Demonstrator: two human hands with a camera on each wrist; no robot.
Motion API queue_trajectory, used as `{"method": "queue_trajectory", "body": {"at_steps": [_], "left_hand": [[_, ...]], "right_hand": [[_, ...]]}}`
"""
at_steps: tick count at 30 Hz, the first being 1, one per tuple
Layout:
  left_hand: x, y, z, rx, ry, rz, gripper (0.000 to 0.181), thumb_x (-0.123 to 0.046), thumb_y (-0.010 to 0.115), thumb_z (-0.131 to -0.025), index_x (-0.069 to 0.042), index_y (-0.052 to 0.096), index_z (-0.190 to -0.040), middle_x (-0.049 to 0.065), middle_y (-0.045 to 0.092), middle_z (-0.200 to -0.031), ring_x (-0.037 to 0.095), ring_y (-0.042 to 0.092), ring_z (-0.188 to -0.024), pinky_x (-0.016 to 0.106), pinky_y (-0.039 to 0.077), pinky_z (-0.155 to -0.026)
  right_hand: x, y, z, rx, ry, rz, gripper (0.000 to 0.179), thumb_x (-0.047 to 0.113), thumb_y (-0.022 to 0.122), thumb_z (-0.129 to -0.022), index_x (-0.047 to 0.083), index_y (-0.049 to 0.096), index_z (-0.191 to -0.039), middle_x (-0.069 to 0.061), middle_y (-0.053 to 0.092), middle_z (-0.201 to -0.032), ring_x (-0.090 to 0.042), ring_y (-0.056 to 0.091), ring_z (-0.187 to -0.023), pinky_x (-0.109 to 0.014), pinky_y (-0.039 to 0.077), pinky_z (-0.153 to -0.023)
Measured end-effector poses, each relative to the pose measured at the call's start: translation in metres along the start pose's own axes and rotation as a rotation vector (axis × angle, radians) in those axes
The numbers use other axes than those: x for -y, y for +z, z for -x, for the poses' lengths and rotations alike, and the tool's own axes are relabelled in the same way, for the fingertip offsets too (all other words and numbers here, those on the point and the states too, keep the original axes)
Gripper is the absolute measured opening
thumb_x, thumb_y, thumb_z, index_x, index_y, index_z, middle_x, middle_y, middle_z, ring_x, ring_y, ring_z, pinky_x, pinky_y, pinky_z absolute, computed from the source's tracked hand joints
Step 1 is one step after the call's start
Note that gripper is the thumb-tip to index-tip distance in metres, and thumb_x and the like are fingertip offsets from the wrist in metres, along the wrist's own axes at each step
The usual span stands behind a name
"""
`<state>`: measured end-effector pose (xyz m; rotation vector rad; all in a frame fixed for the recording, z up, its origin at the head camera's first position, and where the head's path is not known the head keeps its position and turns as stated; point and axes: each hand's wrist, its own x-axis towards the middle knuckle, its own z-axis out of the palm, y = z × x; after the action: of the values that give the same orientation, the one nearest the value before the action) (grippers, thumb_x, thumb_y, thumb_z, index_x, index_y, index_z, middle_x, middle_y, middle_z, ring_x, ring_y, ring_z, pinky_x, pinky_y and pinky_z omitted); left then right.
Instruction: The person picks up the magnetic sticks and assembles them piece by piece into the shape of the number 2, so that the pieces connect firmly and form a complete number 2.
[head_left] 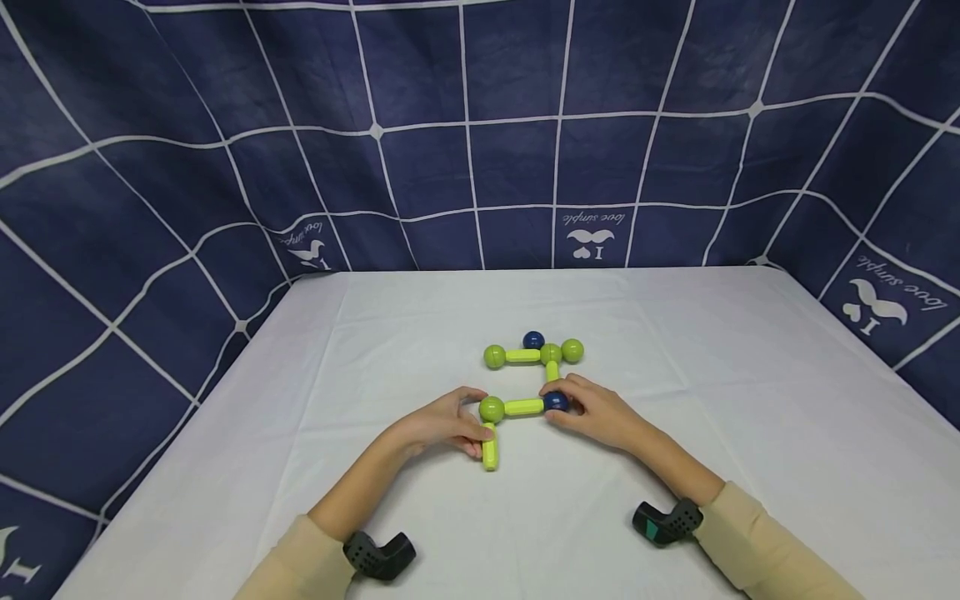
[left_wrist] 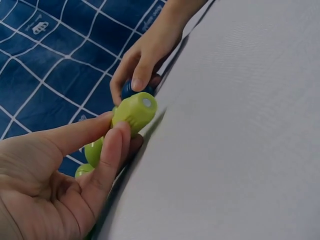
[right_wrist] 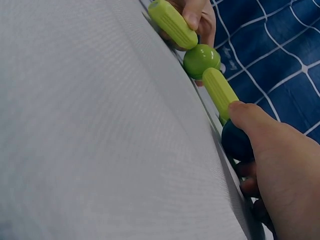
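Observation:
My left hand pinches a yellow-green rod just below a green ball. In the left wrist view the rod's free end shows a small grey disc. From that ball a second rod runs right to a dark blue ball. My right hand grips this blue ball, its thumb reaching the rod's end in the right wrist view. Behind the blue ball a third rod leads to another green ball, which has a rod on its left.
Beyond my hands, a green ball ends the far rod at left. One more green ball and a dark blue ball sit close by. A white cloth covers the table, with a navy gridded curtain around it.

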<state>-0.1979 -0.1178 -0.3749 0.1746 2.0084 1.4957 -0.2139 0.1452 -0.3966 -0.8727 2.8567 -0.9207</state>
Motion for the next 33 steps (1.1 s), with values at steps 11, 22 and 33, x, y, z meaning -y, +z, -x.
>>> {"method": "queue_trajectory", "body": {"at_steps": [11,22,33], "left_hand": [[0.008,0.006,-0.007,-0.028,0.089,-0.019,0.061,-0.018,0.066,-0.082,0.003,0.035,-0.129,0.001,0.060,-0.060,0.007,0.056,-0.047,0.020,0.048,-0.048],[0.011,0.008,-0.010,-0.306,0.299,-0.401,0.040,-0.036,0.071,-0.076,-0.010,0.065,-0.105,-0.002,0.052,-0.079,0.009,0.045,-0.068,0.018,0.037,-0.057],[0.015,0.008,-0.013,-0.266,0.340,-0.269,0.038,-0.029,0.072,-0.077,-0.012,0.063,-0.110,0.004,0.056,-0.090,0.012,0.050,-0.078,0.022,0.048,-0.060]], "right_hand": [[0.001,-0.002,0.000,0.011,0.004,-0.004,0.033,0.043,0.059,-0.085,0.029,0.055,-0.115,0.005,0.052,-0.095,-0.009,0.046,-0.077,-0.022,0.038,-0.064],[-0.003,0.001,-0.002,-0.004,0.006,-0.020,0.033,0.045,0.059,-0.085,0.030,0.056,-0.113,0.008,0.051,-0.088,-0.009,0.045,-0.077,-0.023,0.038,-0.064],[-0.005,0.000,-0.002,0.000,0.019,-0.057,0.027,0.039,0.061,-0.084,0.030,0.056,-0.110,0.007,0.054,-0.092,-0.010,0.046,-0.079,-0.025,0.039,-0.067]]}}
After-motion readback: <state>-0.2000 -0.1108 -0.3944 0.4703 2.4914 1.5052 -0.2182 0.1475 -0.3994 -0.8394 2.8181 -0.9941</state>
